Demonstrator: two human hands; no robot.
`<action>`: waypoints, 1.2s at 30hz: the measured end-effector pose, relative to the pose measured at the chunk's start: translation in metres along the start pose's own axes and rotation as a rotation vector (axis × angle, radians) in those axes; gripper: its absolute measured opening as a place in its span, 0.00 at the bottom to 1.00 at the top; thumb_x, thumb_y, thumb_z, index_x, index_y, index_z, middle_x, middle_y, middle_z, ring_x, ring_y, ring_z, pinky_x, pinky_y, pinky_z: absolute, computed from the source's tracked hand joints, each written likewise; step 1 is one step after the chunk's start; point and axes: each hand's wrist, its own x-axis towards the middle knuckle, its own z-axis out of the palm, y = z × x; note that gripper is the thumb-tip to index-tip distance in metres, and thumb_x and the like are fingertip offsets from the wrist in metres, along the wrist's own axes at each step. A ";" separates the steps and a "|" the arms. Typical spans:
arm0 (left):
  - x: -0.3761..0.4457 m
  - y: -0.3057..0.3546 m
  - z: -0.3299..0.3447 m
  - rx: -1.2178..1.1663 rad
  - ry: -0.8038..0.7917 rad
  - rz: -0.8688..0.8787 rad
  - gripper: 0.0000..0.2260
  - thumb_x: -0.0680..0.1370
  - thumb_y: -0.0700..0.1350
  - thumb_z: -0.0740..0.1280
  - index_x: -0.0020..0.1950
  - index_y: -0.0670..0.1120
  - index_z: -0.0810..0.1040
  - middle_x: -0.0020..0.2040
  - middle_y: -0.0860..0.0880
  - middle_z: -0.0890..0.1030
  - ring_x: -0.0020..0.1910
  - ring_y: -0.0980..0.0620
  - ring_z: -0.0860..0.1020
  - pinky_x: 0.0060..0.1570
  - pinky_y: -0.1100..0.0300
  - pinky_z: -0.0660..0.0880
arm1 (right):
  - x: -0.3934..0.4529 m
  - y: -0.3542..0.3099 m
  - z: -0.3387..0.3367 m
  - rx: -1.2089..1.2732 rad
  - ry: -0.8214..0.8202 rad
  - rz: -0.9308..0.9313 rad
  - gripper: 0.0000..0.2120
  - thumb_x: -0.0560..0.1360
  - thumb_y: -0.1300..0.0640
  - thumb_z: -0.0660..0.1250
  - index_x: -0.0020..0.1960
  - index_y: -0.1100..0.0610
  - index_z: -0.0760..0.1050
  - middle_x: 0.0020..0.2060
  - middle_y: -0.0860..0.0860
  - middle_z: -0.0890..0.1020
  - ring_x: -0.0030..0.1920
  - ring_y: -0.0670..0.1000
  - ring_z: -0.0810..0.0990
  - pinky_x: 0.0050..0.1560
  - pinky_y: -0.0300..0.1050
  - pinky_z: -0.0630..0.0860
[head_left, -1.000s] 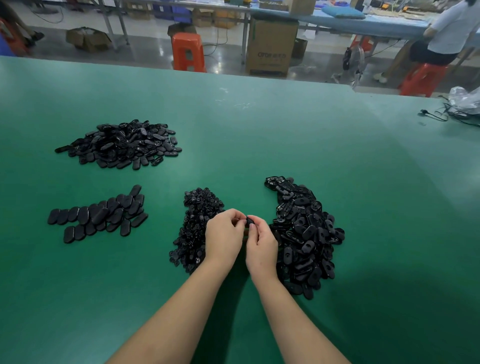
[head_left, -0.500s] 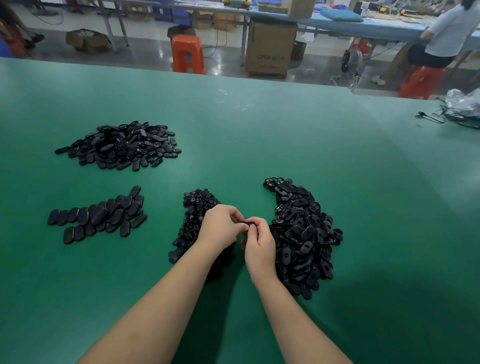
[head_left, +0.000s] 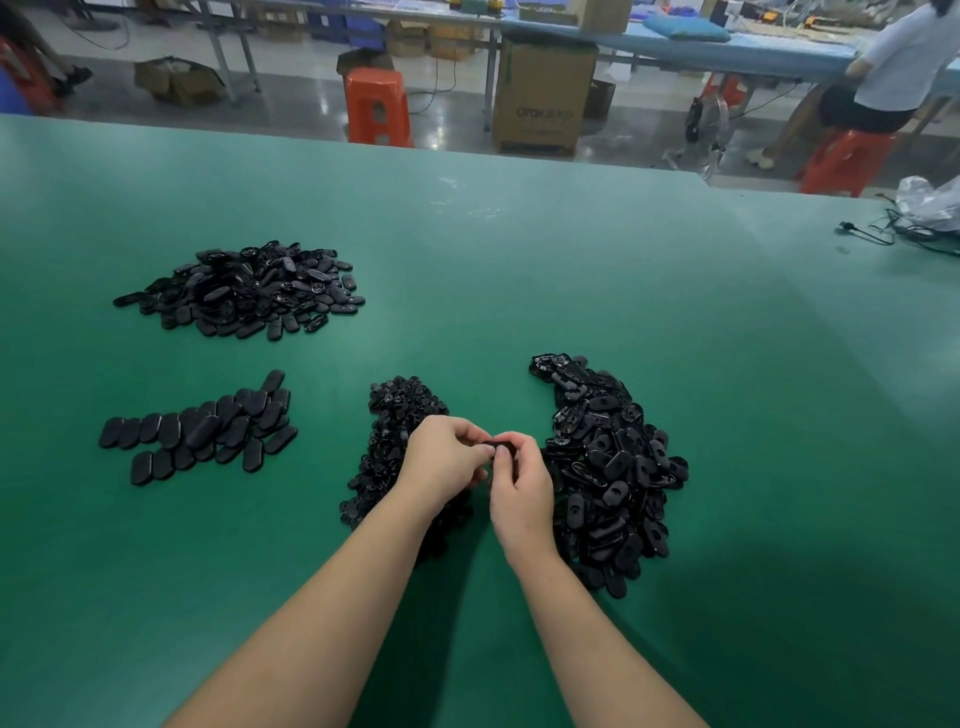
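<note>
My left hand (head_left: 444, 454) and my right hand (head_left: 519, 483) meet above the green table (head_left: 571, 270), fingertips together. Between them they pinch a small black oval plastic part (head_left: 497, 446), mostly hidden by the fingers. Left of the hands lies a heap of small black round pieces (head_left: 395, 415). To the right spreads a long heap of black oval shells with holes (head_left: 613, 462).
A row of black oval parts laid flat (head_left: 202, 428) is at the left, with a loose pile of black oval parts (head_left: 249, 288) behind it. Cables and a plastic bag (head_left: 930, 208) lie at the far right edge. Beyond the table stand orange stools, cardboard boxes and a seated person.
Both hands stay joined over the gap between the two near heaps. My left forearm has swung in over the small-piece heap, and the fingers have shifted slightly on the black part.
</note>
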 end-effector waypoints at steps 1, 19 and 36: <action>0.000 0.000 0.001 0.000 0.005 0.001 0.03 0.76 0.38 0.73 0.43 0.45 0.84 0.32 0.48 0.84 0.29 0.53 0.83 0.36 0.57 0.83 | 0.000 0.000 0.000 -0.002 0.001 -0.002 0.05 0.82 0.59 0.62 0.52 0.51 0.75 0.45 0.44 0.82 0.48 0.44 0.79 0.51 0.45 0.76; -0.002 -0.003 0.002 0.000 -0.008 -0.017 0.03 0.77 0.42 0.72 0.44 0.47 0.83 0.29 0.48 0.83 0.25 0.53 0.80 0.29 0.61 0.78 | 0.002 0.004 0.000 -0.066 -0.002 -0.007 0.07 0.83 0.59 0.60 0.52 0.49 0.73 0.45 0.41 0.80 0.48 0.37 0.77 0.45 0.31 0.69; -0.009 0.002 0.012 0.226 0.138 0.126 0.04 0.77 0.43 0.70 0.47 0.46 0.84 0.41 0.53 0.83 0.41 0.55 0.80 0.40 0.64 0.73 | 0.002 0.004 -0.001 -0.015 0.018 -0.018 0.05 0.83 0.58 0.62 0.51 0.49 0.74 0.45 0.44 0.82 0.48 0.45 0.80 0.51 0.45 0.77</action>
